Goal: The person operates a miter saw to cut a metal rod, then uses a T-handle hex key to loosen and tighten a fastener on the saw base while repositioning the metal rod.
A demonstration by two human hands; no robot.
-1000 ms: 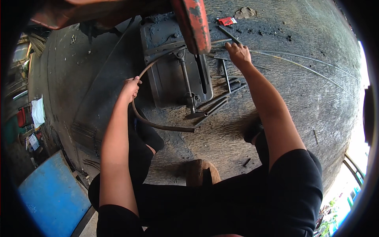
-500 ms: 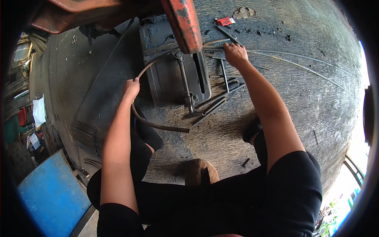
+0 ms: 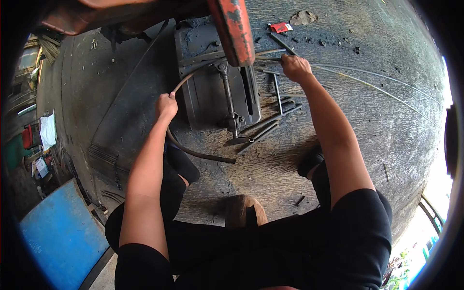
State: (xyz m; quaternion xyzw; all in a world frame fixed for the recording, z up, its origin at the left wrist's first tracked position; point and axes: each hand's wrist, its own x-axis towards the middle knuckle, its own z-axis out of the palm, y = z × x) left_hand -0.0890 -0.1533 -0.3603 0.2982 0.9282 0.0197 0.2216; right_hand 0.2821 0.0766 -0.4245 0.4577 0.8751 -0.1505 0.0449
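Observation:
My left hand (image 3: pixel 166 106) is closed around a curved brown metal rod (image 3: pixel 189 77) to the left of a chop saw's dark metal base (image 3: pixel 202 108). Below that hand the rod bends round, its end pointing right above the floor. Its upper stretch passes over the base near the vise screw (image 3: pixel 225 89), under a worn red saw part (image 3: pixel 233 35) that hides some of it. At the base's right side my right hand (image 3: pixel 297 69) is closed on the thin rods there. Whether it grips the same curved rod is unclear.
Several short cut bars (image 3: pixel 277 94) lie right of the base. Long thin rods (image 3: pixel 369 72) run out to the right. A red packet (image 3: pixel 278 27) and a dry leaf (image 3: pixel 303 18) lie farther off. A wooden block (image 3: pixel 237 208) is between my legs; a blue panel (image 3: pixel 65 232) stands lower left.
Both hands have shifted slightly right in the picture, as has the saw's red part. Both grips look the same.

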